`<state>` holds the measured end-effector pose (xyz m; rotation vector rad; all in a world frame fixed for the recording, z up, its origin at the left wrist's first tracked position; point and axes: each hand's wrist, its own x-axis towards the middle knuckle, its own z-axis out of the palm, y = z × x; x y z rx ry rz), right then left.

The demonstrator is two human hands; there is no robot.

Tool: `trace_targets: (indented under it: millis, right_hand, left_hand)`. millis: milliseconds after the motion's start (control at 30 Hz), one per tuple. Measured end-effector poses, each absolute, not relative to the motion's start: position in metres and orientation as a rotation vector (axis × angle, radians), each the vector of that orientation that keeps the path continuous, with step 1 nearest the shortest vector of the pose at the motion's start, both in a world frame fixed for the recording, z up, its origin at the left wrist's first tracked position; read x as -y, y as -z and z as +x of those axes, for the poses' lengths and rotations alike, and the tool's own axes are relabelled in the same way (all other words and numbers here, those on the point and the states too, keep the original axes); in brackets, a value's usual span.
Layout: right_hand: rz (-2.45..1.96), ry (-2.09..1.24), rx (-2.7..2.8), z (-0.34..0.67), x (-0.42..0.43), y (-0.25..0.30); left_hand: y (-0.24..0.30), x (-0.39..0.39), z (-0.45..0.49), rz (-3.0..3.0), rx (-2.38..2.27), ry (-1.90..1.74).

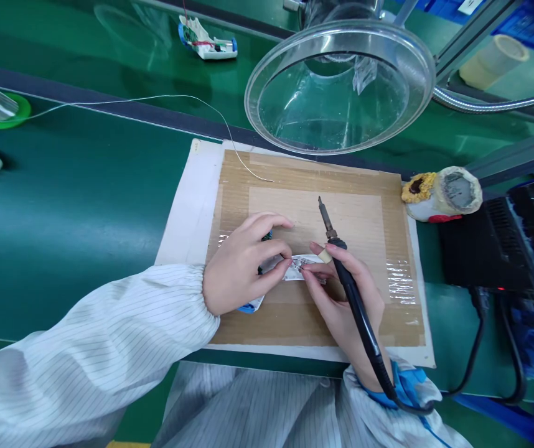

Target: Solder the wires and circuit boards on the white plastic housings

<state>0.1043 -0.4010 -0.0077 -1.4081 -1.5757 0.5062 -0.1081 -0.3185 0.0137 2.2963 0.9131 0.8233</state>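
A soldering iron (351, 289) lies across my right hand (351, 305), its bare tip (320, 202) pointing up and away. The thumb and a finger of that hand also pinch at a small metallic part (297, 264) on a white plastic housing (308, 260). From the other side, my left hand (243, 264) covers the housing's left end, with thumb and forefinger pressed together by the same part. What those fingertips hold is too small to make out. A bit of green circuit board (267, 236) and a blue end (247, 308) show around my left hand.
Cardboard (267, 323) lies under the work. Solder wire (192, 96) runs onto it from a green-rimmed spool (19, 112). A ring-shaped clear hood (339, 146) overhangs the back. At right stand a round pot (458, 190) and a black box (477, 249). Another housing (213, 46) lies behind.
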Motion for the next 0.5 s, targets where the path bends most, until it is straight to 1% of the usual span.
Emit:
trace_targets:
  millis: [233,500]
  right_hand:
    - [-1.407,-0.348,1.658,0.105,0.399,0.004]
    - [-1.388,-0.536,1.483,0.104,0.395,0.014]
  left_hand:
    - [-0.013,0.318,-0.11,2.324,-0.889,-0.819]
    - [-0.014,0.32,-0.109,2.321,-0.901,-0.804]
